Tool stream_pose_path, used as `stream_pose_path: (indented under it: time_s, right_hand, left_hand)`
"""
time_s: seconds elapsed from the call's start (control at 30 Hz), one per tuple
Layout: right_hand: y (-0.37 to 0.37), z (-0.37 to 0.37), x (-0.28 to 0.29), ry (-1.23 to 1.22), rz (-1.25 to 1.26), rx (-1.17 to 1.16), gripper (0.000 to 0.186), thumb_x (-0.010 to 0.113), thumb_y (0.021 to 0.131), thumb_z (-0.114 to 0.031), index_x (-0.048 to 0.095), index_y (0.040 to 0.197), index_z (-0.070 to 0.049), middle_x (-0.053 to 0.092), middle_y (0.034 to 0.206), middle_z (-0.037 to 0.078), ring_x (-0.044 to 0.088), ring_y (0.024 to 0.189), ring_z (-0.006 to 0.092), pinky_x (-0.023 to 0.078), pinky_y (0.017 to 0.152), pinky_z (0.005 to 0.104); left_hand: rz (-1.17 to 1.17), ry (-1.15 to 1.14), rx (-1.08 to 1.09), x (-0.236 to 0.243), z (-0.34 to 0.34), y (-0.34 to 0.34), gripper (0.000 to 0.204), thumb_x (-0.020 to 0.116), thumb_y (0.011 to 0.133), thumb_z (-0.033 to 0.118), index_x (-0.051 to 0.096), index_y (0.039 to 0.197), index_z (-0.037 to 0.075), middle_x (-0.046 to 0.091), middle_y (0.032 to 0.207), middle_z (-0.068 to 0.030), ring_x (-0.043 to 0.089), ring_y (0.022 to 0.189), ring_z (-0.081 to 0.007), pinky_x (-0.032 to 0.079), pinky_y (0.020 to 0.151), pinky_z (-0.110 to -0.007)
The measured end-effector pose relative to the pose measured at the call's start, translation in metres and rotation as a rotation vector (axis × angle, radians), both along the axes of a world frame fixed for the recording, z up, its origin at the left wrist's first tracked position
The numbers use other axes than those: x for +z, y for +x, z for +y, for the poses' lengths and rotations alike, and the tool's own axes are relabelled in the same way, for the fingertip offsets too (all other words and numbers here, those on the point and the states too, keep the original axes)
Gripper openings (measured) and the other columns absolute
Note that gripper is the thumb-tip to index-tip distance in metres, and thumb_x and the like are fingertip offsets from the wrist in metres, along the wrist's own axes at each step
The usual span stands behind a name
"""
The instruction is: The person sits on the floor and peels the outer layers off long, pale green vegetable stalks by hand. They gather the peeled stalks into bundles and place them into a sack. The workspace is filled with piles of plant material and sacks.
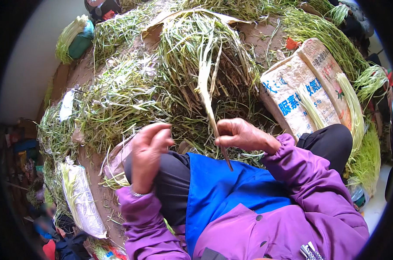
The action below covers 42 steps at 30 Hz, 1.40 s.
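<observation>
Okay, right hand [244, 135] pinching pale stalk [203, 86], wrist bent inward; stalk upright-ish, root end over blue apron [218, 180]. Left hand [148, 151] raised, fingers half-curled, blurred, can't tell if pressed together. Open air between left hand and stalk; leafy heap [183, 50] bounds front, sack [287, 89] right.

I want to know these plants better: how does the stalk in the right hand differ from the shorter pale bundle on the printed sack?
The stalk is pinched in the right hand; the bundle lies on the sack. The stalk is single, with a brownish lower end; the bundle has several thin, pale strands. Both are long and slender.
</observation>
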State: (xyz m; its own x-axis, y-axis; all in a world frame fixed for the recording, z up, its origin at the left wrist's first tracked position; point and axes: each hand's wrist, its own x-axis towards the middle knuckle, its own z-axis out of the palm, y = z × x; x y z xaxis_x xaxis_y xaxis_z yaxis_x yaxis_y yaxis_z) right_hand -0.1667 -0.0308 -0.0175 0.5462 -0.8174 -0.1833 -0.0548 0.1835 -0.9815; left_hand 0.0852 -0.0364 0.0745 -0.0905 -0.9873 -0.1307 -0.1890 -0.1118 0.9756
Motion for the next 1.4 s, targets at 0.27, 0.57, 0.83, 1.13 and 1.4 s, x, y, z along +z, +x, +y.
stream_pose_path:
  time_s: [0.27,0.57,0.83,1.13,1.4]
  right_hand:
    - [-0.009,0.039,0.065,-0.208,0.126,0.227,0.016,0.065,0.084,-0.015,0.059,0.089,-0.001,0.054,0.066,0.004,0.049,0.062,0.0093,0.042,0.056,0.0298]
    - [-0.036,0.028,0.046,-0.464,0.436,0.084,0.013,0.067,0.079,-0.013,0.062,0.087,-0.004,0.058,0.067,0.012,0.057,0.058,0.0221,0.045,0.055,0.0330]
    - [-0.035,0.021,0.049,-0.230,0.207,-0.042,0.027,0.068,0.083,-0.023,0.062,0.099,-0.002,0.062,0.071,0.004,0.057,0.064,0.0123,0.046,0.059,0.0296]
    - [-0.019,0.005,0.021,0.037,-0.189,-0.351,0.014,0.060,0.091,-0.014,0.063,0.093,-0.001,0.058,0.077,-0.003,0.049,0.067,0.0012,0.041,0.056,0.0175]
    - [-0.064,-0.013,0.017,0.214,-0.606,-0.724,0.015,0.052,0.094,-0.021,0.056,0.094,-0.007,0.061,0.078,0.001,0.061,0.066,0.0117,0.053,0.063,0.0256]
  left_hand:
    - [0.772,0.193,-0.044,-0.043,0.000,-0.034,0.027,0.051,0.095,0.016,0.056,0.115,-0.002,0.059,0.072,-0.0020,0.056,0.061,-0.0080,0.048,0.055,-0.023]
    - [0.979,0.275,-0.072,-0.053,0.006,-0.036,0.028,0.049,0.091,0.016,0.057,0.113,0.002,0.063,0.082,-0.0054,0.054,0.068,-0.0140,0.048,0.069,-0.036]
    - [0.641,0.225,0.150,-0.041,0.004,-0.066,0.022,0.063,0.089,0.021,0.066,0.099,0.002,0.059,0.068,0.0021,0.051,0.056,-0.0048,0.044,0.049,-0.021]
    - [0.494,0.142,0.092,-0.063,0.016,-0.110,0.014,0.064,0.088,0.017,0.068,0.092,0.005,0.061,0.069,0.0019,0.051,0.056,-0.0026,0.042,0.050,-0.018]
    - [1.004,0.260,0.333,-0.076,-0.012,-0.071,0.011,0.061,0.089,0.022,0.059,0.087,0.011,0.051,0.062,0.0034,0.046,0.050,-0.0091,0.046,0.054,-0.030]
